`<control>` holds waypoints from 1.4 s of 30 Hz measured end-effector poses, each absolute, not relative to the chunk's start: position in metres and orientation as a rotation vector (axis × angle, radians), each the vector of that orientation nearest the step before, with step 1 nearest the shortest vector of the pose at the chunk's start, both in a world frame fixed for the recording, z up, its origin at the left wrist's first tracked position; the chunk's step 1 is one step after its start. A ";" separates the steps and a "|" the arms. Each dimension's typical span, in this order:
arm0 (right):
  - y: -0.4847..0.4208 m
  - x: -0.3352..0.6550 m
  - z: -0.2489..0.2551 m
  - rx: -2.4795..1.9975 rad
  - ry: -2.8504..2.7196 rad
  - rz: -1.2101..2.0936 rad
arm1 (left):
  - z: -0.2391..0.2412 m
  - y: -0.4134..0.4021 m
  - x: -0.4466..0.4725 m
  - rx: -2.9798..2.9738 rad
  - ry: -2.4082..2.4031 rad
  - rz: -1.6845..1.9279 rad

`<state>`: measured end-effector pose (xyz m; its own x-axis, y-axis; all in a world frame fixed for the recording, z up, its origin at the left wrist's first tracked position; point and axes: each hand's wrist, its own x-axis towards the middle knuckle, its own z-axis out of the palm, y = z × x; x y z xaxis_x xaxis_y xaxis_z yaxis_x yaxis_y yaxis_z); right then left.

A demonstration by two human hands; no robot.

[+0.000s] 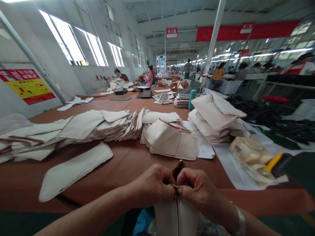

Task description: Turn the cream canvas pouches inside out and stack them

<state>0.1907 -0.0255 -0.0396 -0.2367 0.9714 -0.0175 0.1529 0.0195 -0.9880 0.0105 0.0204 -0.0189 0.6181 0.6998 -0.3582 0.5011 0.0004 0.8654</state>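
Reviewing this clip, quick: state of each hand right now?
Left hand: closed, thumb and fingers pinching the cream piece near its seam.
Right hand: closed, pinching the same piece just across the seam.

And here's the piece (167, 214), cream on the outside, a dark line running down its middle with a cream panel either side! Look at the top: pinched tight from both sides, right on that line, and above the pinch up pokes a brown tip (181, 166), peaked and folded, seen against the table (128, 157). From there the cream body drops away on the near side of the table's edge, long and narrow, its lower end running out of view.
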 end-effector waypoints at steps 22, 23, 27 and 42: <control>-0.041 0.194 -0.057 -0.936 -1.909 0.538 | -0.005 0.020 0.004 1.539 0.791 0.159; -0.042 0.194 -0.056 -0.949 -1.915 0.519 | -0.004 0.020 0.004 1.561 0.780 0.144; -0.045 0.198 -0.050 -1.056 -1.920 0.698 | 0.001 0.020 0.003 1.615 0.770 0.039; -0.039 0.218 -0.025 -1.066 -1.657 1.598 | 0.012 0.019 0.003 1.717 0.790 -0.050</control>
